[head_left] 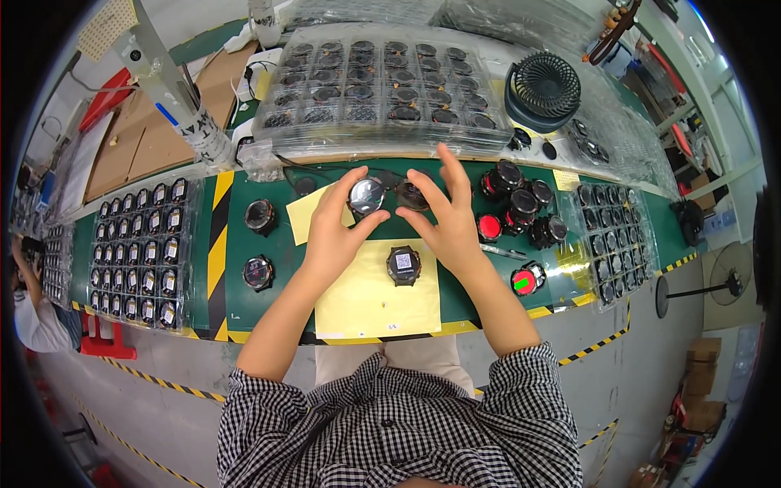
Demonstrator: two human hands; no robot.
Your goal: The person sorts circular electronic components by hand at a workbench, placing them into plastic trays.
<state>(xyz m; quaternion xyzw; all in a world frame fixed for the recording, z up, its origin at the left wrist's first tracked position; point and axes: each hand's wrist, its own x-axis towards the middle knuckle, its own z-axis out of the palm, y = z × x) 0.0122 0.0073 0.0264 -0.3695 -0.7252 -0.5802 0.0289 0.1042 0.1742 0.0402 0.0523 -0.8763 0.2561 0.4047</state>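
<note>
Over the green bench both arms reach forward. My left hand (332,232) pinches a round watch (367,197) with a shiny, reflecting face between thumb and fingers. Close to its right, my right hand (452,224) has thumb and index finger closed around a second dark round watch (411,195), partly hidden by the fingers; its other fingers point up. Below them a black smartwatch (403,266) lies face up on a yellow sheet (350,313), its screen showing a square code. A smaller yellow paper (303,220) sits beside my left hand.
Two watches (259,273) lie at the left. Stacked watches (521,207) stand right of my right hand, near a watch with a red and green screen (527,281). Clear trays of watches (146,252) flank the bench; more trays (374,134) and a fan (543,89) stand behind.
</note>
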